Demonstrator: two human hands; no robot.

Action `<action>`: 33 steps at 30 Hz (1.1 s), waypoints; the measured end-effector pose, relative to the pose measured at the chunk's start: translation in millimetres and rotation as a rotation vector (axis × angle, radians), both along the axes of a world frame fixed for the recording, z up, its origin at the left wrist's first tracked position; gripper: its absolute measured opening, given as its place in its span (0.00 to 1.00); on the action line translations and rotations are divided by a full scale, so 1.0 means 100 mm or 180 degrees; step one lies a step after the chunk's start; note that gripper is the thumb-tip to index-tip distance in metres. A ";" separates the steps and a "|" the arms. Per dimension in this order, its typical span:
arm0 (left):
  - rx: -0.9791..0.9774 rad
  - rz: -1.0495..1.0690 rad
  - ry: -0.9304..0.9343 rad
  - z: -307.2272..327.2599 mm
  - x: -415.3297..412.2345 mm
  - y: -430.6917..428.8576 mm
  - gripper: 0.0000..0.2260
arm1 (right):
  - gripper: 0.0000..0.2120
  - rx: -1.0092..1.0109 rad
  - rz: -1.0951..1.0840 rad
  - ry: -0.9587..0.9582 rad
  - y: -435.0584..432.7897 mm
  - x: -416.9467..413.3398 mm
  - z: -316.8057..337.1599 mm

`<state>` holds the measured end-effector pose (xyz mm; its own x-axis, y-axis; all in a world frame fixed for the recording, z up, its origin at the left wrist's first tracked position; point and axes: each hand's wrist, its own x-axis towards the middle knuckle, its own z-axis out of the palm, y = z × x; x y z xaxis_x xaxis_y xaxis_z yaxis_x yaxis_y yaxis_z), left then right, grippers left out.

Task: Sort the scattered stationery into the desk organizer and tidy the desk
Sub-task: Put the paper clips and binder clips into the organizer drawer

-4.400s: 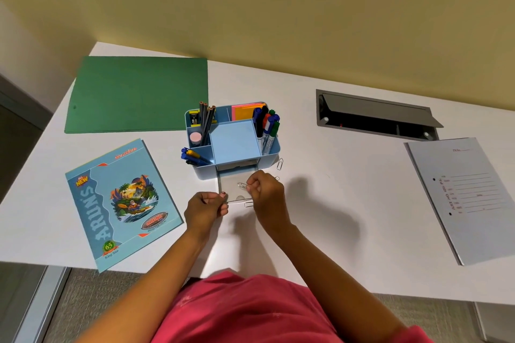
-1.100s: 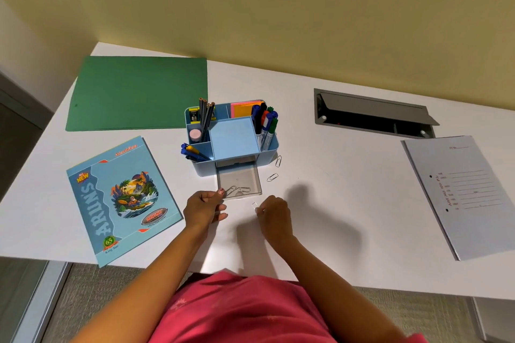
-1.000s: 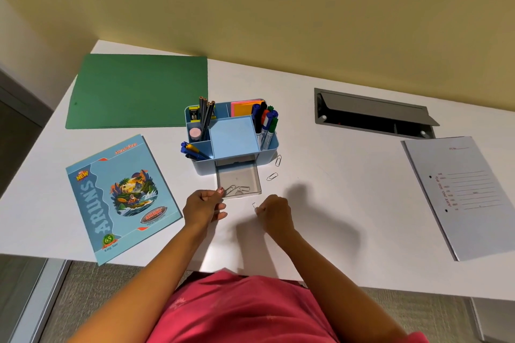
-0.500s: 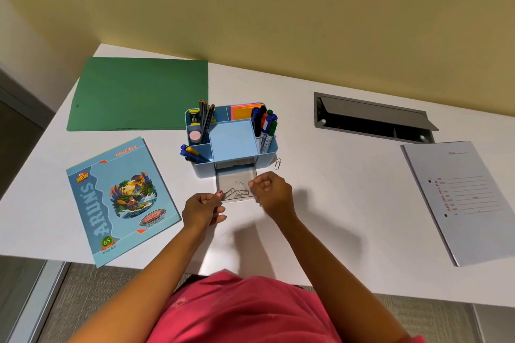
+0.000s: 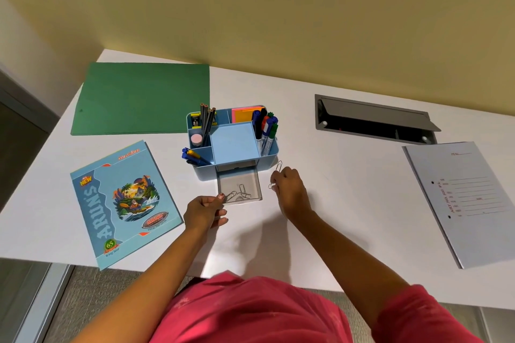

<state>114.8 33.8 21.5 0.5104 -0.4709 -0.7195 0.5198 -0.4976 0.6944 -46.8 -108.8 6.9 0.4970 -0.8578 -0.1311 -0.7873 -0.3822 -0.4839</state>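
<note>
A blue desk organizer (image 5: 233,145) stands mid-desk with pencils, markers, pens, sticky notes and an eraser in its compartments. Its clear drawer (image 5: 252,179) is pulled out toward me and holds several paper clips. My left hand (image 5: 204,211) pinches the drawer's front left corner. My right hand (image 5: 289,189) is just right of the drawer with its fingers curled. Its thumb and fingers pinch a paper clip (image 5: 270,185) at the desk surface. A second paper clip (image 5: 278,166) lies by its fingertips, next to the organizer's right corner.
A green folder (image 5: 139,97) lies at the back left and a blue notebook (image 5: 122,200) at the front left. A grey file (image 5: 468,203) lies at the right, by an open cable hatch (image 5: 373,122). The desk's front edge runs close to my body.
My right hand dropped a clip into the drawer, then moved right to the two clips beside the organizer. My left hand has stayed on the drawer's corner.
</note>
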 end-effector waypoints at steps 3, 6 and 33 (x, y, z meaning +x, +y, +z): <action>-0.0004 -0.0002 0.0013 0.00 0.00 0.00 0.16 | 0.09 -0.0479 0.0159 0.0004 0.05 -0.04 -0.12; -0.0010 0.0004 0.0026 -0.01 0.00 0.00 0.17 | 0.15 -0.0530 0.0321 0.0659 0.00 -0.08 -0.33; -0.0014 0.0068 -0.0111 0.00 -0.04 0.00 0.14 | 0.17 -0.0620 -0.0113 0.0273 0.05 0.22 0.05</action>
